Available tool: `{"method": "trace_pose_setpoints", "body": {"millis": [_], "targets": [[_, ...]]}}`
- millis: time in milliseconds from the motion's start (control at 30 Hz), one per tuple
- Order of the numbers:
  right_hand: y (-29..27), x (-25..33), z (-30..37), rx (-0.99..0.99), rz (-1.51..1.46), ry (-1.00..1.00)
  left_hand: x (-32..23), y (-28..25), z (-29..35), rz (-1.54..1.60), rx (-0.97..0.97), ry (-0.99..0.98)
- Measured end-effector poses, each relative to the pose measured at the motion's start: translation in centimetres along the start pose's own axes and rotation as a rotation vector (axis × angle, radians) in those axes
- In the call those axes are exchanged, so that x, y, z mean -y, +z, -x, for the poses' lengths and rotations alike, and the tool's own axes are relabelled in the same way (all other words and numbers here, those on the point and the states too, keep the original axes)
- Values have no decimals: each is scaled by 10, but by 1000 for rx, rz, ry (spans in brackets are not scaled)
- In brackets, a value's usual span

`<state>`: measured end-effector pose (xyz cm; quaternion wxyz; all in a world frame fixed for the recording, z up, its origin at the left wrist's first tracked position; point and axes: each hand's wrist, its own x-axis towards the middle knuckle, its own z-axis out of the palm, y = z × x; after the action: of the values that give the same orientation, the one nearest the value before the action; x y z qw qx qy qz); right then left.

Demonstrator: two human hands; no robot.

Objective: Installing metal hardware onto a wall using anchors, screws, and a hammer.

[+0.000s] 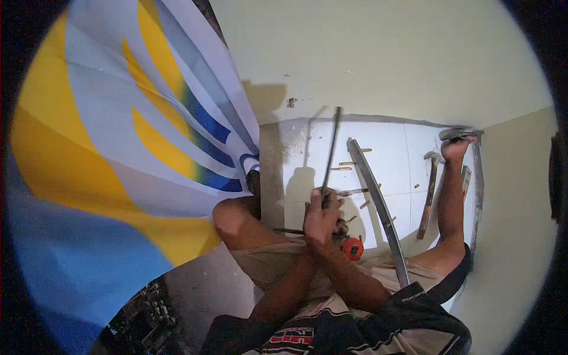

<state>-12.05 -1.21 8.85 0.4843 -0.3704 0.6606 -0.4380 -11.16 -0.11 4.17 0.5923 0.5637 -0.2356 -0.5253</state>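
Note:
My forearms cross in front of my lap. On top lies my right hand (321,220), its fingers closed around the lower end of a thin dark rod (333,145) that points up toward the wall. Partly covered by it is my left hand (340,223), its fingers curled; what they grip is hidden. Another thin dark length (289,231) sticks out to the left of the hands. Just below them rests a red tape measure (353,249). A long grey metal bar (378,207) slants from the white tiles across my leg. A slim dark tool (354,192) points right, beside the hands.
On white floor tiles (387,139) lie several small tan plugs (341,169) and a hammer (429,195) near my bare foot (454,149). A pale wall (384,65) rises ahead. A large yellow, blue and white cloth (118,136) hangs at left, beside my knee.

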Motion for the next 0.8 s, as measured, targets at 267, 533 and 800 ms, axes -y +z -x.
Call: {"method": "trace_pose_setpoints", "body": {"millis": [267,533,800], "targets": [[-62,-3,-21,245,-199,184,50,-31,6,740,-11,-467],[-65,-63,-29,280,-11,97,-94,-14,-135,-432,-414,528],[-56,-79,-38,289,-90,211,-111,13,-169,-692,-510,485]]}}
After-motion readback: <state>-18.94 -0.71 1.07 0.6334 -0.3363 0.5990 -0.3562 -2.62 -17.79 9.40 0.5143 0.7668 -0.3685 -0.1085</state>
